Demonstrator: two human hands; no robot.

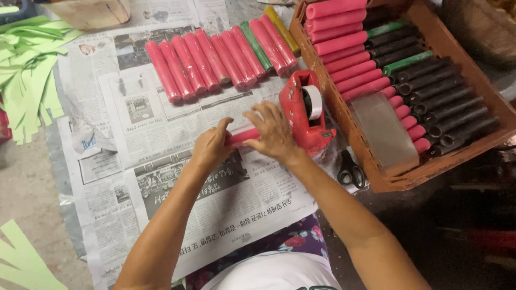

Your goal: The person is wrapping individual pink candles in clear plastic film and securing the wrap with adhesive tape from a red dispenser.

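Both my hands hold one pink wrapped tube point(243, 136) flat over the newspaper point(226, 198). My left hand point(212, 146) grips its left end. My right hand point(272, 131) lies over its right part, fingers spread on top. Just right of my right hand stands a red tape dispenser point(306, 115) with a white tape roll. Beyond my hands a row of several pink tubes point(215, 59), with a green one and a yellow one among them, lies on the newspaper.
A brown crate point(449, 51) at the right holds several pink, black and green tubes and a clear plastic sheet point(384, 129). Black scissors point(350, 171) lie beside it. Green paper strips point(27, 75) lie at the left, a wooden block point(91, 12) at the top.
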